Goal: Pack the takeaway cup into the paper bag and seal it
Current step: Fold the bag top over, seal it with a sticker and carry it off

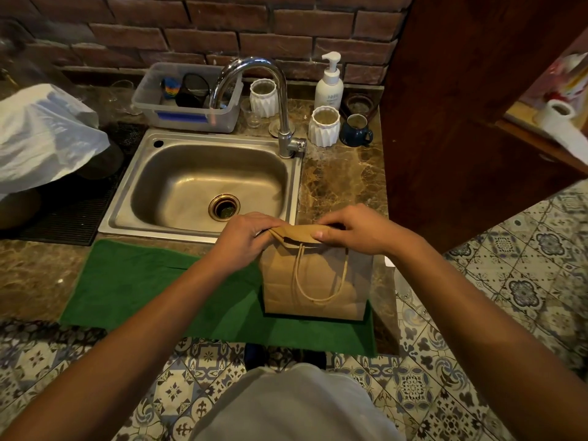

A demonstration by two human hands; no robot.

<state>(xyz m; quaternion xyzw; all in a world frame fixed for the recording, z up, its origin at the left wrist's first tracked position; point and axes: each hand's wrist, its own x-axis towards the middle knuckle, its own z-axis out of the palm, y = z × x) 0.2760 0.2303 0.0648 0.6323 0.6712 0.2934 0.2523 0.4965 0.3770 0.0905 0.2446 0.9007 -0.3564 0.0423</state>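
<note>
A brown paper bag (318, 281) stands upright on a green towel (143, 288) at the counter's front edge, right of the sink. Its top is folded over toward me, and a twine handle hangs down its front face. My left hand (245, 237) pinches the left end of the fold. My right hand (353, 230) pinches the right end, thumb pressed on the flap. The takeaway cup is not visible; the bag's inside is hidden.
A steel sink (127, 198) with a chrome tap (280, 100) lies behind the bag. White ribbed cups (324, 127), a dark mug (356, 130), a soap pump bottle (329, 84) and a plastic tub (187, 119) stand along the brick wall. A wooden cabinet (461, 122) rises at the right.
</note>
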